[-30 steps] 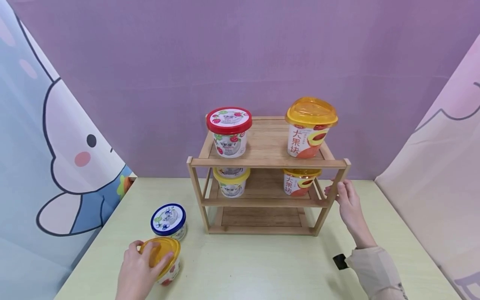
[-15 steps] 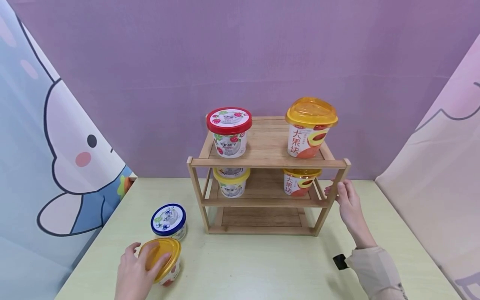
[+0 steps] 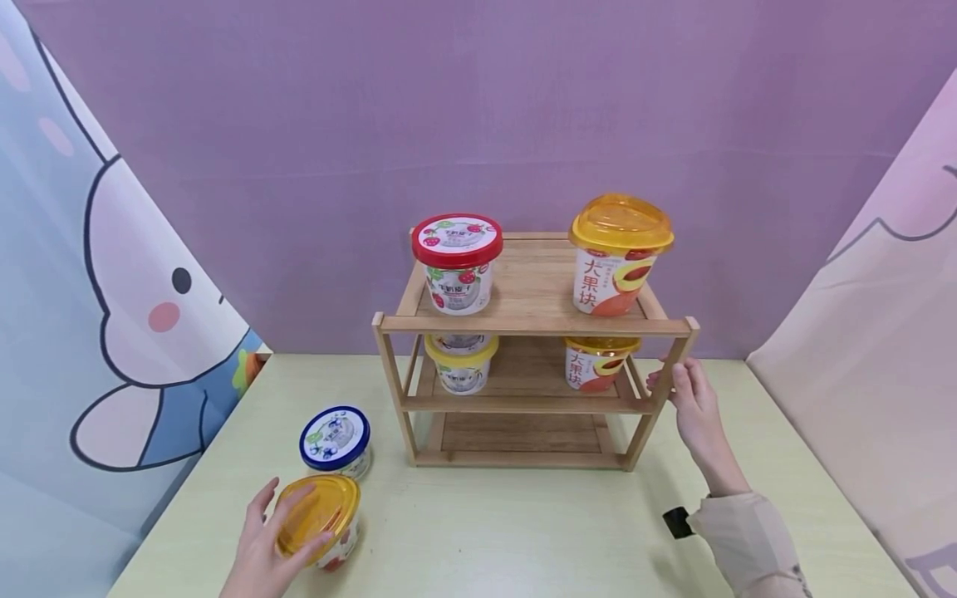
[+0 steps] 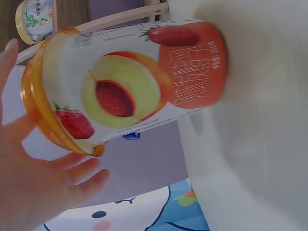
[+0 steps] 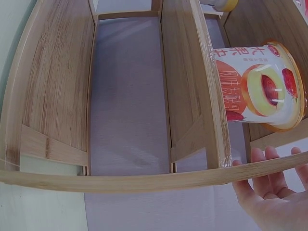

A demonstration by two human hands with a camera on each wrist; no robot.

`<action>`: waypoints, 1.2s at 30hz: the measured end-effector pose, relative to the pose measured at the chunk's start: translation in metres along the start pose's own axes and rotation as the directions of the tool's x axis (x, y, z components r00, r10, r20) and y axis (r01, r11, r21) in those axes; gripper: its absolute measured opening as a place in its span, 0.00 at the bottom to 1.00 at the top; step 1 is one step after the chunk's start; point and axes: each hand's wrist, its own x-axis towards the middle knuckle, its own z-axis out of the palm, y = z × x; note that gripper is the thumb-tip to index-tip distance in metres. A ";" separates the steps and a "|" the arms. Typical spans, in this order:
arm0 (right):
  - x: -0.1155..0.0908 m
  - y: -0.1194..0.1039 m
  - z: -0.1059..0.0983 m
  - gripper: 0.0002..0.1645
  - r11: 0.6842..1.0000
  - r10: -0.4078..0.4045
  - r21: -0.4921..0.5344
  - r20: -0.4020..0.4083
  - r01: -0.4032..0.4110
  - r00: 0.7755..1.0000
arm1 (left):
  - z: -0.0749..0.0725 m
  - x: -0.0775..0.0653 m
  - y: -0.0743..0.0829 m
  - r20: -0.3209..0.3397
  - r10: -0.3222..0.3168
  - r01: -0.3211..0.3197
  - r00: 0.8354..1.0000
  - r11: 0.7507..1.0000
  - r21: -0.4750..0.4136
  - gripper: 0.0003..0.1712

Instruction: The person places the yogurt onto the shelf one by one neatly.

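Note:
At the lower left of the head view, a yogurt cup with an orange-yellow lid (image 3: 321, 515) stands on the table, peach and strawberry pictures on its side. My left hand (image 3: 262, 544) spreads thumb and fingers around that lid; in the left wrist view the fingers (image 4: 79, 175) are extended beside the rim. Just behind stands a tub with a blue-rimmed lid (image 3: 335, 438). My right hand (image 3: 701, 415) holds the right upright of a three-tier wooden shelf (image 3: 523, 404), and its fingertips (image 5: 257, 155) show past the upright in the right wrist view.
A red-lidded tub (image 3: 458, 264) and a tall yellow-lidded peach cup (image 3: 616, 257) stand on the top tier. The middle tier carries a yellow-rimmed tub (image 3: 463, 370) and another peach cup (image 3: 594, 365). A black patch (image 3: 679, 522) is near the right sleeve. Printed curtains surround the table.
My left hand has drawn slightly left and down, and its fingers have spread wider around the lid. The cup has stayed almost in place. My right hand and the shelf have not moved.

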 end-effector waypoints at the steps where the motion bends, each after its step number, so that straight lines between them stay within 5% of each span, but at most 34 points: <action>1: 0.000 0.000 0.000 0.11 1.000 -0.001 0.002 -0.001 0.001 1.000 | 0.001 0.000 -0.001 -0.003 0.008 -0.008 1.000 1.000 -0.007 0.39; 9: 0.001 0.000 0.001 0.11 1.000 -0.005 0.013 -0.004 0.005 1.000 | 0.006 0.002 -0.002 0.087 -0.085 0.090 0.993 0.994 -0.055 0.48; 25: 0.001 0.001 0.001 0.10 1.000 -0.003 0.027 -0.010 0.003 1.000 | 0.013 0.005 -0.004 0.078 -0.122 0.129 0.989 0.987 -0.096 0.49; 36: 0.000 0.002 0.001 0.11 0.999 -0.007 0.039 -0.018 0.008 1.000 | 0.020 0.004 0.016 0.067 -0.134 0.143 0.989 0.980 -0.136 0.47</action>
